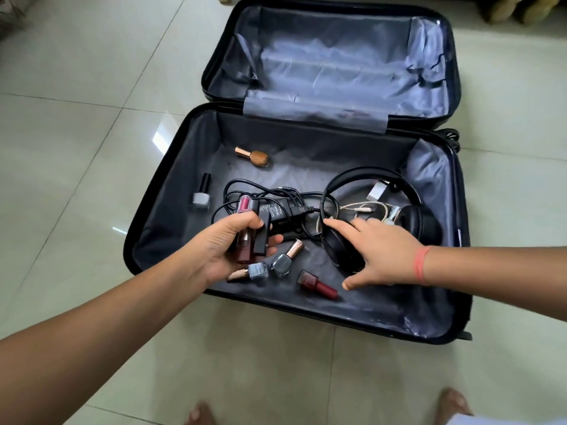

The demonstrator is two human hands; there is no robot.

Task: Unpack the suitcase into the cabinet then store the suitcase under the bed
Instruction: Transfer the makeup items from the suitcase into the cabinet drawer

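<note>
This is looking like a room in a home, perhaps a bedroom or living room, though which one cannot be told. Glossy pale floor tiles (76, 148) are reflecting light, and a person's bare feet (454, 404) are standing directly on them. A black hard-shell suitcase (306, 142) is lying open on the floor, holding everyday personal belongings: nail polish bottles (259, 157), lipstick tubes (245, 245), over-ear headphones (420, 225) and a charger (276, 210) with its tangled cable. Pale furniture legs (503, 7) are showing along the top edge, and a strip of patterned fabric (9, 13) is peeking in at the top-left corner.
</note>
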